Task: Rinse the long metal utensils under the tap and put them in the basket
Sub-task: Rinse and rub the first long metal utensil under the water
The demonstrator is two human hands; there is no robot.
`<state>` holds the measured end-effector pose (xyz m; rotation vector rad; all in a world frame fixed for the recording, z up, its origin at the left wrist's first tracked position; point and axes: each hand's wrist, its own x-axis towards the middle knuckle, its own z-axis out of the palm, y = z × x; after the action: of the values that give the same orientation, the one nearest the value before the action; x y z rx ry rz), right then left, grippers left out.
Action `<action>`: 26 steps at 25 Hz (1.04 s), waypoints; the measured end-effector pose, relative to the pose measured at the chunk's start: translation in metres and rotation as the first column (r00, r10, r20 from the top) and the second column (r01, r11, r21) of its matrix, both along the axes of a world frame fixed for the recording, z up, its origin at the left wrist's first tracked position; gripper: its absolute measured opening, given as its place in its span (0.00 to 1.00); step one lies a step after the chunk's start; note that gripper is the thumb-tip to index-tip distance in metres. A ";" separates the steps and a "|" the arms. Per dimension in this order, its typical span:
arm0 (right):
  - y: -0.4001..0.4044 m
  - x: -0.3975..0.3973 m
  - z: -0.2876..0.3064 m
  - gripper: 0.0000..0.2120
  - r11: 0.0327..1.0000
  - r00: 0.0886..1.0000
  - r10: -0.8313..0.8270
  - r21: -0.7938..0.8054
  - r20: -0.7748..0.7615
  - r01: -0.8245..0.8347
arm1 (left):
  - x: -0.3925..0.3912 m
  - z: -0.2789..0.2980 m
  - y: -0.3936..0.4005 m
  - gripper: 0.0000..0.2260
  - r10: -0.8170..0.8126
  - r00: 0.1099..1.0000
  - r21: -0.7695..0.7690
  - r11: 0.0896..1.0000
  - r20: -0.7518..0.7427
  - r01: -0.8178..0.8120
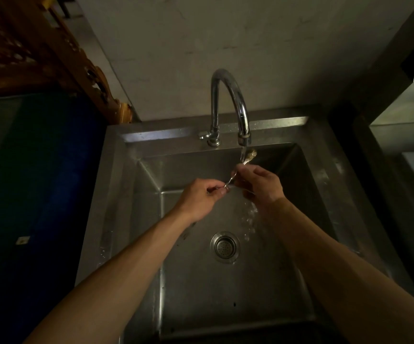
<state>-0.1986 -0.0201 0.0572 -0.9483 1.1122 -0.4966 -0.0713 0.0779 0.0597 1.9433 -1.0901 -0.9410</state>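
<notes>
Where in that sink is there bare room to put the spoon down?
The sink floor is bare left of the drain and toward the near wall. Under the tap it is crowded: left hand and right hand hold the spoon in the stream.

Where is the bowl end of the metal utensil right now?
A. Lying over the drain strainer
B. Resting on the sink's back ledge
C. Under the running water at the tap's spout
C: the utensil's bowl end sits just under the tap spout, with both hands holding the handle.

Dim, murky frame; faint glare on the tap [228,95], dark corners, wide-angle bending at edges.
</notes>
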 end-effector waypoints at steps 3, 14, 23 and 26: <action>0.001 0.002 0.002 0.09 1.000 1.000 0.000 -0.001 -0.005 0.000 | 0.001 0.000 0.001 0.06 0.001 1.000 -0.003 1.000 0.022 -0.001; 0.000 0.007 0.010 0.10 0.993 0.995 0.036 -0.107 -0.091 -0.046 | 0.007 -0.002 0.006 0.06 0.012 1.000 0.003 1.000 0.001 -0.012; -0.002 0.002 0.011 0.12 0.994 0.996 0.023 -0.109 -0.081 -0.032 | 0.005 0.000 0.005 0.06 0.001 1.000 -0.008 1.000 -0.004 -0.001; -0.002 0.002 0.011 0.13 0.994 0.994 0.016 -0.104 -0.106 -0.027 | 0.003 -0.001 0.006 0.07 -0.003 1.000 -0.004 1.000 -0.024 0.003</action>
<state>-0.1966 -0.0222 0.0681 -1.0883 1.1779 -0.4962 -0.0688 0.0835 0.0587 1.9233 -1.0809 -0.9607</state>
